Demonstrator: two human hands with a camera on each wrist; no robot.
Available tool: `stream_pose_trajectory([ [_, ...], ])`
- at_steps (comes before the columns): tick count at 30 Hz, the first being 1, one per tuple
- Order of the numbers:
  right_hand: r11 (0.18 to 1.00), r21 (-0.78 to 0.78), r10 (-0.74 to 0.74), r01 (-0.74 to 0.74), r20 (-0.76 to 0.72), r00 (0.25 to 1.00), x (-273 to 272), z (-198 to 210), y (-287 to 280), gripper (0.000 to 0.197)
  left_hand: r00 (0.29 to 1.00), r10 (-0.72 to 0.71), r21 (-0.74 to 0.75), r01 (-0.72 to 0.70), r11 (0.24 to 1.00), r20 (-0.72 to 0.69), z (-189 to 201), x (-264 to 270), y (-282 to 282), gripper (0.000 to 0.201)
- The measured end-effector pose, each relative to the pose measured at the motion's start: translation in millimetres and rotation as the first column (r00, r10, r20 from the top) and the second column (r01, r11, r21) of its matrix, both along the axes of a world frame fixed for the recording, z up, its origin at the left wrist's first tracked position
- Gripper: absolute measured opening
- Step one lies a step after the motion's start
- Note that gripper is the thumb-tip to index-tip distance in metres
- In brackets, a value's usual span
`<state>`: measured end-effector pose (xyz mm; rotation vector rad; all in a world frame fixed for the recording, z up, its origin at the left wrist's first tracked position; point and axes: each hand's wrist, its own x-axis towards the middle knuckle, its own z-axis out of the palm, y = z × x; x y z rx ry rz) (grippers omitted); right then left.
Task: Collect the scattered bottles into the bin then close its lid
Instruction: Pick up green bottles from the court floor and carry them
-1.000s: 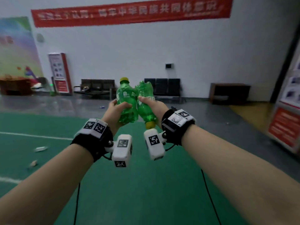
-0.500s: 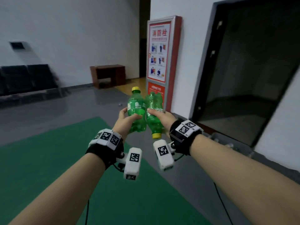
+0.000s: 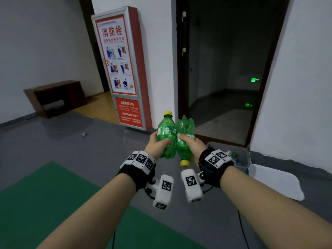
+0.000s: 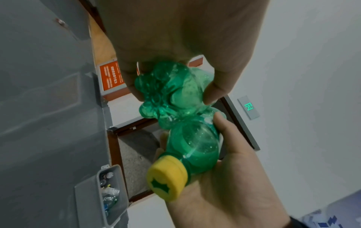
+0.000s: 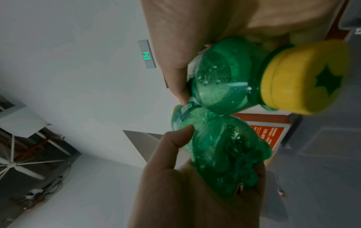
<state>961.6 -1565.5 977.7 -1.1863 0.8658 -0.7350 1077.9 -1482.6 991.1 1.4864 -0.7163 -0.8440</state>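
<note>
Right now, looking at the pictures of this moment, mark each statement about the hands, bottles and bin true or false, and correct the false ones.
1. The left hand grips a green bottle with its yellow cap pointing up. True.
2. The right hand is empty. False: it grips a second green bottle, held with its cap pointing down.
3. The two bottles are held side by side, touching. True.
4. The grey bin stands on the green mat. False: it stands on the grey floor near the dark doorway.
5. The bin is shut by its lid. False: it is open, with bottles inside.
</note>
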Motion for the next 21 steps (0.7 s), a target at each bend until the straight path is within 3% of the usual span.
stream_pose_trajectory([
  [2, 1.0, -0.009, -0.023, 0.023, 0.014, 1.0, 19, 2, -35, 0.035, 1.0, -0.019, 0.002, 0.019, 1.0, -0.005, -1, 22, -41, 0.07],
  [8, 0.992, 0.008, -0.129, 0.129, -0.042, 0.991, 82, -13, -151, 0.045, 0.992, -0.122, 0.024, 0.123, 0.992, -0.021, -24, 97, -175, 0.068],
  [14, 0.931, 0.125, -0.326, 0.343, -0.138, 0.935, 145, -54, -294, 0.079, 0.952, -0.305, 0.114, 0.304, 0.946, -0.01, -57, 165, -332, 0.07],
  [16, 0.913, 0.142, -0.35, 0.383, -0.211, 0.913, 157, -63, -338, 0.103, 0.932, -0.362, 0.14, 0.362, 0.922, -0.026, -63, 184, -377, 0.07],
  [19, 0.881, 0.109, -0.417, 0.46, -0.279, 0.865, 153, -90, -413, 0.098, 0.922, -0.387, 0.162, 0.382, 0.91, 0.0, -71, 203, -453, 0.071],
  [21, 0.845, 0.096, -0.46, 0.526, -0.369, 0.808, 145, -86, -431, 0.118, 0.922, -0.386, 0.201, 0.379, 0.903, -0.002, -81, 206, -497, 0.074],
])
